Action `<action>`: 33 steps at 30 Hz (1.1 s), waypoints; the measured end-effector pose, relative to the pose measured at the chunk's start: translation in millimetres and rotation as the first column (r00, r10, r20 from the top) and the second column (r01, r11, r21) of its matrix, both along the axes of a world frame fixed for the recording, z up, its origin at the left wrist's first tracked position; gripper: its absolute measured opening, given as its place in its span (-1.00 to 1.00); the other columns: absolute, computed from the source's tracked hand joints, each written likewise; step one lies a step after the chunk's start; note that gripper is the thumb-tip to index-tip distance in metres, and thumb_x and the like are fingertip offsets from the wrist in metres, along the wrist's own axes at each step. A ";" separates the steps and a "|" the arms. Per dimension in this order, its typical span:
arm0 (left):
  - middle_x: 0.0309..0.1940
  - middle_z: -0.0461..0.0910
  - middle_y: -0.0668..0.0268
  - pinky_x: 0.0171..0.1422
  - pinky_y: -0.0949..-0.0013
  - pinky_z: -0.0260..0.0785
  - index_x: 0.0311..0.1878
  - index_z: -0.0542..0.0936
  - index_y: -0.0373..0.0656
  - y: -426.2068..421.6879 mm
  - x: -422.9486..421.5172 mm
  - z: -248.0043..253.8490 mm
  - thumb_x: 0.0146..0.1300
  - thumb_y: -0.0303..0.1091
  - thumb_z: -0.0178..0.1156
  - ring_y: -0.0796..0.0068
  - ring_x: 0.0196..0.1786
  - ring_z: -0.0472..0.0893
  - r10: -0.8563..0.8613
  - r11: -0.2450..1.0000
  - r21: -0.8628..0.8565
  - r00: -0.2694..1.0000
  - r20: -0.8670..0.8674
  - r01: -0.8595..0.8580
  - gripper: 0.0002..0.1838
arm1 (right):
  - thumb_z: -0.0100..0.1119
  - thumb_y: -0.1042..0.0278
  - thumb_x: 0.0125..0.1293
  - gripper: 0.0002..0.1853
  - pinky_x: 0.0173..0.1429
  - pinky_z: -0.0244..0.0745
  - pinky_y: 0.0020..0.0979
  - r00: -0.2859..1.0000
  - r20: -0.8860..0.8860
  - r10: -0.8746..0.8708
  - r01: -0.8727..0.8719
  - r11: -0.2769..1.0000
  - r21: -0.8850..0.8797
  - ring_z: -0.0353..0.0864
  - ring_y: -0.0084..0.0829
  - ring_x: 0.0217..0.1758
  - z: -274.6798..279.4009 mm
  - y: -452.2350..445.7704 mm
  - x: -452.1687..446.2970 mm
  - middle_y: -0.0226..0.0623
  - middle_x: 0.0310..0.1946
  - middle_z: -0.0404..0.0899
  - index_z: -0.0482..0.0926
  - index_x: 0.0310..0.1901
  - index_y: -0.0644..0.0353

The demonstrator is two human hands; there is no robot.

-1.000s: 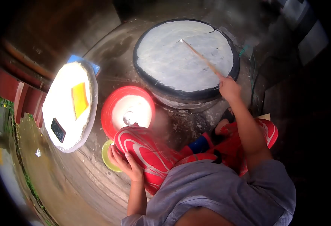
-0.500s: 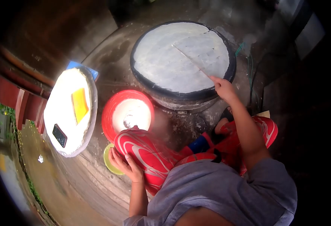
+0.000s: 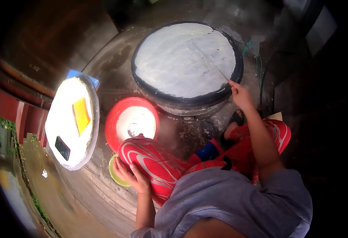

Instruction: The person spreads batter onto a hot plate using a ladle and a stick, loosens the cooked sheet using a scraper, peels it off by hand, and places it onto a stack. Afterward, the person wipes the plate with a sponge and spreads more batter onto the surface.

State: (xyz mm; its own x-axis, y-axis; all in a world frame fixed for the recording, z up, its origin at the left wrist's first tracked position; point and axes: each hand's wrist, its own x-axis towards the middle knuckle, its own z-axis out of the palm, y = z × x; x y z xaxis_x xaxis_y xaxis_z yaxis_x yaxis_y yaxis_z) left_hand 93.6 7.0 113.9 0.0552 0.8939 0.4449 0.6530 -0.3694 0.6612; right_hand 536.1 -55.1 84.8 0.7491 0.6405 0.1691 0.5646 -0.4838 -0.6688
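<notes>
My right hand [image 3: 240, 95] is closed on one end of a long thin stick [image 3: 218, 70] at the near right edge of a round dark griddle [image 3: 205, 99]. The stick reaches across a wide, thin white sheet of batter [image 3: 170, 59], which covers most of the griddle. Whether the stick's faint far end touches the sheet I cannot tell. My left hand [image 3: 133, 176] rests on my knee, empty, its fingers stretched and slightly apart. Beside that knee stands a red basin [image 3: 111, 127] with white batter [image 3: 144, 117] in it. A yellow-green bowl [image 3: 113, 170] is partly hidden behind my left hand.
On the left is a round white-topped stand [image 3: 65, 107], carrying a yellow rectangular item [image 3: 81, 113] and a phone [image 3: 62, 148]. A blue item [image 3: 94, 81] shows behind it. Green cord [image 3: 260, 71] lies right of the griddle. My sandalled foot [image 3: 231, 129] is near its base.
My right hand and the stick have shifted right across the sheet. My left hand stays on the knee. The whole view has moved slightly.
</notes>
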 end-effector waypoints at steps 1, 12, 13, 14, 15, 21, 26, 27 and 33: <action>0.27 0.12 -0.06 0.38 0.07 -0.10 0.26 0.20 -0.37 -0.4 0.6 0.6 0.35 -0.22 -0.10 0.01 0.31 0.13 0.001 1.000 -0.002 1.000 0.004 -0.001 -0.47 | -0.06 0.30 0.28 -0.65 -0.17 0.46 -0.27 1.000 -0.002 -0.003 0.003 1.000 0.001 0.57 -0.11 -0.25 4.8 0.5 -2.2 -0.06 -0.26 0.57 0.50 0.08 -0.27; 0.27 0.12 -0.04 0.39 0.07 -0.11 0.26 0.20 -0.37 -1.0 2.0 -0.6 0.34 -0.19 -0.08 0.02 0.32 0.11 -0.005 1.000 -0.011 0.999 0.049 0.006 -0.46 | -0.20 0.36 0.40 -0.61 -0.63 0.16 -0.63 0.554 -0.826 0.104 0.076 0.982 0.174 0.24 -0.68 -0.68 25.0 -52.4 -21.9 -0.38 -0.50 0.49 0.32 0.24 0.08; 0.27 0.12 -0.03 0.39 0.07 -0.11 0.26 0.21 -0.36 -0.5 1.5 -1.4 0.34 -0.18 -0.08 0.03 0.32 0.11 0.003 1.000 0.002 0.999 0.039 -0.003 -0.46 | -0.20 0.36 0.40 -0.61 -0.63 0.16 -0.63 0.551 -0.832 0.067 0.113 0.982 0.154 0.24 -0.68 -0.68 27.8 -64.9 -23.5 -0.37 -0.51 0.49 0.32 0.24 0.10; 0.27 0.13 -0.03 0.38 0.07 -0.11 0.26 0.21 -0.36 -0.3 1.5 -2.4 0.34 -0.18 -0.09 0.03 0.31 0.11 0.011 1.000 0.014 0.999 0.031 -0.012 -0.46 | -0.20 0.36 0.40 -0.61 -0.62 0.17 -0.63 0.548 -0.836 0.031 0.149 0.980 0.134 0.24 -0.68 -0.68 29.1 -75.0 -24.0 -0.37 -0.51 0.49 0.33 0.23 0.11; 0.27 0.13 -0.03 0.38 0.07 -0.11 0.26 0.21 -0.36 -0.3 2.2 -3.1 0.34 -0.18 -0.09 0.03 0.31 0.11 0.006 1.000 0.010 0.999 0.033 -0.006 -0.46 | -0.20 0.36 0.40 -0.61 -0.62 0.17 -0.63 0.550 -0.835 0.024 0.154 0.979 0.130 0.24 -0.68 -0.68 29.2 -82.7 -24.0 -0.37 -0.51 0.49 0.33 0.23 0.11; 0.25 0.15 -0.02 0.38 0.07 -0.10 0.26 0.22 -0.34 0.2 3.7 0.6 0.35 -0.21 -0.11 0.04 0.30 0.13 -0.014 1.000 0.019 1.000 0.004 0.014 -0.48 | -0.10 0.34 0.35 -0.59 -0.59 0.26 -0.54 0.646 -0.750 -0.141 0.197 0.980 -0.014 0.35 -0.56 -0.66 -3.2 -117.8 -10.1 -0.31 -0.49 0.51 0.34 0.24 0.03; 0.26 0.14 -0.02 0.38 0.07 -0.10 0.27 0.21 -0.34 -2.1 5.6 3.1 0.34 -0.22 -0.11 0.04 0.30 0.13 -0.013 1.000 0.012 1.000 0.001 0.013 -0.48 | 0.13 0.34 0.16 -0.49 -0.31 0.45 -0.26 0.900 0.434 0.041 0.167 0.888 -0.429 0.54 -0.07 -0.36 6.8 -114.1 -23.3 -0.08 -0.35 0.52 0.39 0.20 -0.19; 0.26 0.14 -0.03 0.38 0.07 -0.10 0.27 0.20 -0.35 -2.4 5.6 2.7 0.34 -0.23 -0.11 0.04 0.30 0.13 -0.014 1.000 0.014 1.000 0.002 0.014 -0.48 | 0.13 0.34 0.16 -0.49 -0.31 0.45 -0.26 0.900 0.434 0.037 0.170 0.888 -0.428 0.54 -0.07 -0.36 16.5 -107.4 -28.5 -0.08 -0.35 0.52 0.39 0.20 -0.19; 0.26 0.16 -0.02 0.37 0.14 -0.05 0.26 0.25 -0.30 -3.2 4.8 1.1 0.35 -0.25 -0.11 0.08 0.30 0.17 0.006 0.999 0.041 1.000 0.015 -0.006 -0.52 | 0.11 0.41 0.19 -0.62 -0.20 0.45 -0.42 0.985 -0.170 -0.039 0.039 0.999 -0.001 0.59 -0.24 -0.32 -32.4 -98.4 -21.4 -0.10 -0.28 0.59 0.53 0.07 -0.07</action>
State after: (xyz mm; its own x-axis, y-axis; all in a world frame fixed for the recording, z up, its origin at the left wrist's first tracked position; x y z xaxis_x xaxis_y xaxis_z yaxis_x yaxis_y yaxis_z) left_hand 98.4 3.9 115.0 0.0428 0.8752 0.4819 0.6454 -0.3924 0.6554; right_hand 514.7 -153.5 52.4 0.7914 0.6100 0.0393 0.4237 -0.5011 -0.7546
